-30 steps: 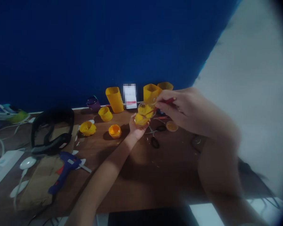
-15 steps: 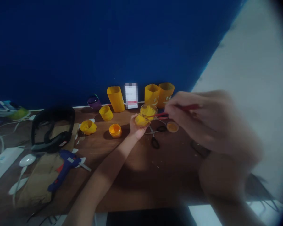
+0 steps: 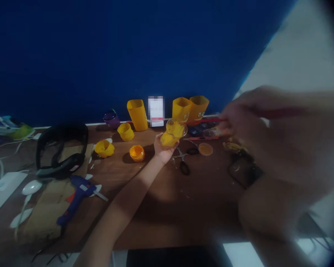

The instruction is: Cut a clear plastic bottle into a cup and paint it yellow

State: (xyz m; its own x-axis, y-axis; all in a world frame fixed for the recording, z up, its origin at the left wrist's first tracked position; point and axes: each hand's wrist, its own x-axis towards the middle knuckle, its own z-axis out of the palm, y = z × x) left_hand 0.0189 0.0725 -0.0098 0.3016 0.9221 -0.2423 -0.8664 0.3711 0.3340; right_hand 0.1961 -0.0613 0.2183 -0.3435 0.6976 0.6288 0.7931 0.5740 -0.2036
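Observation:
My left hand (image 3: 163, 152) is closed around a clear, cup-like plastic piece (image 3: 172, 134) with yellow paint over much of it; its rim tips toward the right. My right hand (image 3: 275, 137), large and blurred close to the camera, grips a slim red-handled paintbrush (image 3: 210, 119) that points left. A gap separates the brush tip from the plastic piece. On the table, left of my left hand, stands an open jar of orange-yellow paint (image 3: 137, 153). A round orange-tinted lid (image 3: 205, 149) lies to the right, beside black-handled scissors (image 3: 184, 167).
Yellow containers (image 3: 137, 115) stand along the blue wall, near a lit phone (image 3: 156, 111) and a purple cup (image 3: 111, 119). Two short yellow pieces (image 3: 104, 149) sit at left. Further left are a blue glue gun (image 3: 79, 193), cardboard (image 3: 46, 207) and a black headset-like frame (image 3: 62, 152).
My right hand has drawn back to the right with the paintbrush, taking its tip away from the plastic piece. My left hand keeps its hold in nearly the same place.

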